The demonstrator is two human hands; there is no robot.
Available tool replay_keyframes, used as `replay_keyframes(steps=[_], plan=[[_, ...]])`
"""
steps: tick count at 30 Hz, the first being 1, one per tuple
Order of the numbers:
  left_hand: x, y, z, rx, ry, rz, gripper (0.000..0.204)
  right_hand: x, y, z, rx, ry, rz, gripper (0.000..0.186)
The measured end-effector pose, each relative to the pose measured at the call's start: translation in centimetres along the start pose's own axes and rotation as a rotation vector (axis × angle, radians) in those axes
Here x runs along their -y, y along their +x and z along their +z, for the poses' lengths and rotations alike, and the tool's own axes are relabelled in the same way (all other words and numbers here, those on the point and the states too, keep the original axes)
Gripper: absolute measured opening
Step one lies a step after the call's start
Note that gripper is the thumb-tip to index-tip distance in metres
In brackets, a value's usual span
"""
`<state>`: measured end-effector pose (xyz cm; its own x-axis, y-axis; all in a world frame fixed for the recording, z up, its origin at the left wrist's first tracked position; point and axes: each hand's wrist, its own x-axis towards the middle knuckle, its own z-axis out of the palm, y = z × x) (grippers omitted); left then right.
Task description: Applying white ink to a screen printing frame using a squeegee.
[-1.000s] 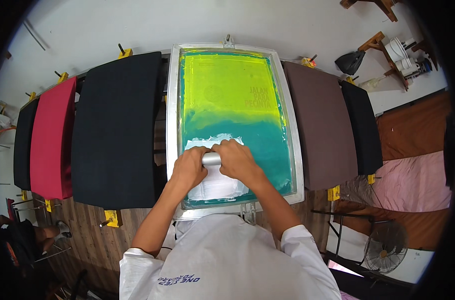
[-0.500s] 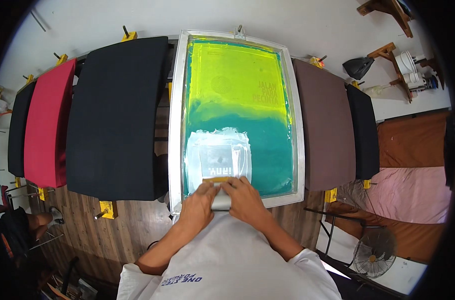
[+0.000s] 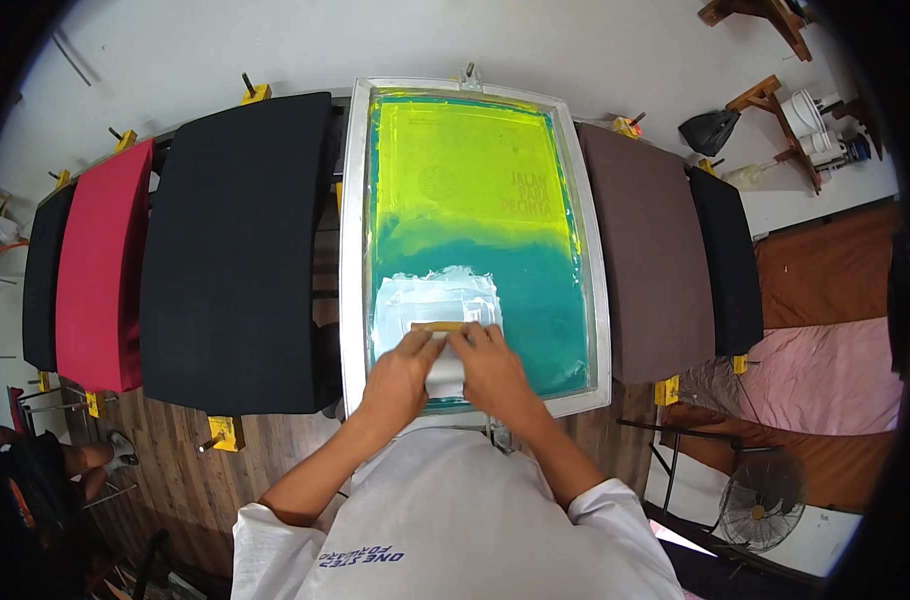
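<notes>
Together, left hand and right hand clamp one squeegee at the near end of a printing frame

Well to the left of the frame, low down, another person's bare leg shows. A narrow black board stands farthest left of the frame in the row, then a red board, then a wide black board just beside the frame.

Inside the frame, white paint lies in a rough block in the near left part. The left hand is closed around the left end of the squeegee's grey handle, its fingers over the far side. The squeegee sits over the near part of the paint, a tan strip showing along its far edge; whether that edge touches the sheet cannot be told. The right hand is closed on the right end of the handle, the two hands close together. The frame's sheet is yellow-green at the far end and teal at the near end.

Just right of the frame stands a brown board, then a second narrow black board. Farther right of the frame are a black bag, a fan, white buckets and pink cloth.
</notes>
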<state>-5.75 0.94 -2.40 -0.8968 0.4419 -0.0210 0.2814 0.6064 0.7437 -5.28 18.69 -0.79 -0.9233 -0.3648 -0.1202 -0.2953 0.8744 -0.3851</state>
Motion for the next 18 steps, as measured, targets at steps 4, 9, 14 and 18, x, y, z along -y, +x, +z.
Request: replay_keyframes(steps=[4, 9, 14, 18], plan=[[-0.7, -5.5, 2.0, 0.106, 0.171, 0.062, 0.063, 1.7, -4.6, 1.1, 0.126, 0.014, 0.004, 0.053], [-2.8, -4.5, -0.9, 0.187, 0.063, -0.023, 0.067, 1.7, -4.3, -1.2, 0.172, 0.149, -0.02, 0.047], [-0.4, 2.6, -2.3, 0.046, 0.027, 0.012, 0.056, -0.7, 2.5, -2.4, 0.006, 0.074, 0.019, 0.037], [0.5, 5.4, -3.0, 0.098, 0.02, -0.026, 0.056, -1.9, 5.6, -3.2, 0.084, 0.067, 0.075, 0.038]])
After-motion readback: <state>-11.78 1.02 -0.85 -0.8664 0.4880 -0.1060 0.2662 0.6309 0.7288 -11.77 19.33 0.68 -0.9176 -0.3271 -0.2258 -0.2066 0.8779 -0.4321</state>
